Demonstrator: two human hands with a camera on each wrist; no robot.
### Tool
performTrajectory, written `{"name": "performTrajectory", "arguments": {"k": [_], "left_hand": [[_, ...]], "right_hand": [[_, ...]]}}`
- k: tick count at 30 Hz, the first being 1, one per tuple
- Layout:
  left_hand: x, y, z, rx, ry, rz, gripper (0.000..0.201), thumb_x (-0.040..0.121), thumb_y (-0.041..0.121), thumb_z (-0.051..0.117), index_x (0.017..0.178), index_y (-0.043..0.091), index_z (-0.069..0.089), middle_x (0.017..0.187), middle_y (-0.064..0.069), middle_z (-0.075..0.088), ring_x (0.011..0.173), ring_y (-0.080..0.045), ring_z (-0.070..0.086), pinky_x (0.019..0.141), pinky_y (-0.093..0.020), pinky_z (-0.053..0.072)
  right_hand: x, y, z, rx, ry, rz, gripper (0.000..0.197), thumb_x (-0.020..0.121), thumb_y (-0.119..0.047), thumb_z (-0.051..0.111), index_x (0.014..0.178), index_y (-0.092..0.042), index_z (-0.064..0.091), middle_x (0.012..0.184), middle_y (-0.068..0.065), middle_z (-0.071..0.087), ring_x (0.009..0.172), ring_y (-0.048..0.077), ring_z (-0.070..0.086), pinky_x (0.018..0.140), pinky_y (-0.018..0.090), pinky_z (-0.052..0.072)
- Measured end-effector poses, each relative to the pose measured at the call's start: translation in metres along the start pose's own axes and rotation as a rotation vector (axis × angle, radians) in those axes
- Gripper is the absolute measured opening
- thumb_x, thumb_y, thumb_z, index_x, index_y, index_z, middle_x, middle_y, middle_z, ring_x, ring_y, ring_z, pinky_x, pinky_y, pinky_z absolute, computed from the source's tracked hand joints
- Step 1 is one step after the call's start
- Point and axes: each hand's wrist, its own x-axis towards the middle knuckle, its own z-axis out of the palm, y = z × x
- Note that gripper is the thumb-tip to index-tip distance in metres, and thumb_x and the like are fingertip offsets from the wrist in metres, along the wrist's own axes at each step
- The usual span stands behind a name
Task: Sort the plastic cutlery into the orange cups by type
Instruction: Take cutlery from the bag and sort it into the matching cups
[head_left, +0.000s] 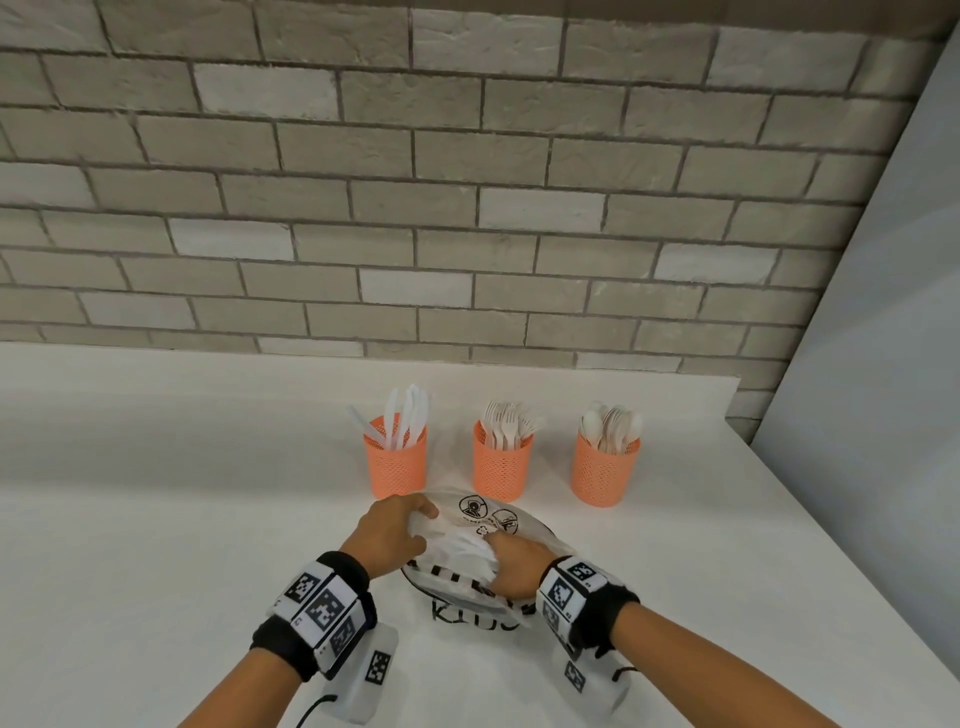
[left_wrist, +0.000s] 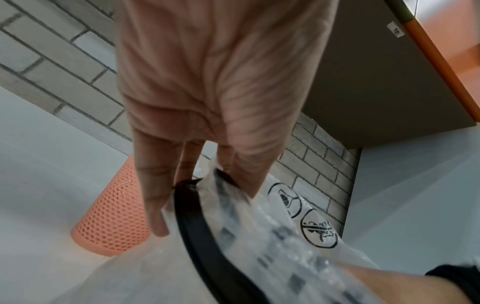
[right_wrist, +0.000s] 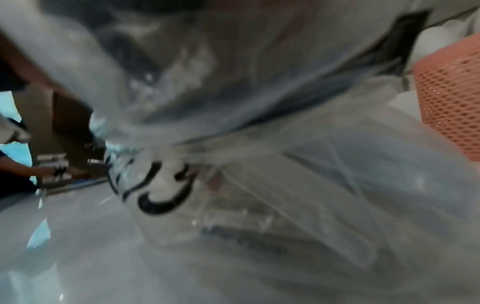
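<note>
Three orange cups stand in a row on the white worktop (head_left: 156, 493), toward its back edge and nearer the right end. The left cup (head_left: 396, 462) holds white plastic knives (head_left: 402, 418). The middle cup (head_left: 502, 465) holds forks (head_left: 506, 423). The right cup (head_left: 603, 470) holds spoons (head_left: 613, 423). The cups stand apart from one another, upright.

Just in front of the left and middle cups lies a translucent plastic bag (head_left: 519, 525) with black printed symbols and lettering. A dark curved rim (left_wrist: 197, 226) shows through the film in the left wrist view; what it belongs to cannot be told.

The left hand (head_left: 392, 535) grips the left side of the bag, fingers curled over the film and thumb against it. The right hand (head_left: 517, 566) rests on the right side of the bag with fingers bent into the bunched film; its grip is closed on the bag. The right wrist view is blurred and filled with film, with part of an orange cup at its right edge.

A grey brick wall (head_left: 467, 182) rises behind the worktop.
</note>
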Motion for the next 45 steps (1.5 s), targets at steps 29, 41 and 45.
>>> {"name": "performTrajectory", "arguments": {"k": [29, 41, 45], "left_hand": [[0.002, -0.012, 0.002, -0.105, 0.043, -0.064, 0.033, 0.095, 0.012, 0.041, 0.126, 0.017, 0.050, 0.109, -0.007, 0.056, 0.076, -0.029, 0.066, 0.066, -0.030, 0.058], [-0.002, 0.017, -0.008, -0.137, 0.428, 0.143, 0.016, 0.093, 0.017, 0.052, 0.096, 0.022, 0.067, 0.098, 0.005, 0.058, 0.090, -0.016, 0.053, 0.073, -0.017, 0.037], [-0.004, 0.046, -0.015, -0.677, 0.348, 0.097, 0.018, 0.096, 0.017, 0.047, 0.086, 0.023, 0.061, 0.088, 0.000, 0.064, 0.081, -0.016, 0.059, 0.072, -0.018, 0.048]], "right_hand": [[-0.008, -0.005, -0.022, 0.309, 0.093, -0.147, 0.015, 0.081, -0.012, 0.064, 0.092, -0.019, 0.055, 0.093, 0.008, 0.060, 0.087, 0.019, 0.056, 0.067, 0.020, 0.043], [-0.012, -0.024, -0.074, 1.033, 0.366, -0.142, 0.031, 0.070, -0.007, 0.067, 0.099, -0.007, 0.059, 0.083, 0.007, 0.062, 0.081, 0.022, 0.060, 0.076, 0.033, 0.054], [-0.018, -0.034, -0.098, 1.145, 0.529, -0.161, 0.017, 0.082, 0.006, 0.056, 0.073, -0.008, 0.056, 0.062, 0.007, 0.054, 0.055, 0.016, 0.054, 0.050, 0.019, 0.050]]}}
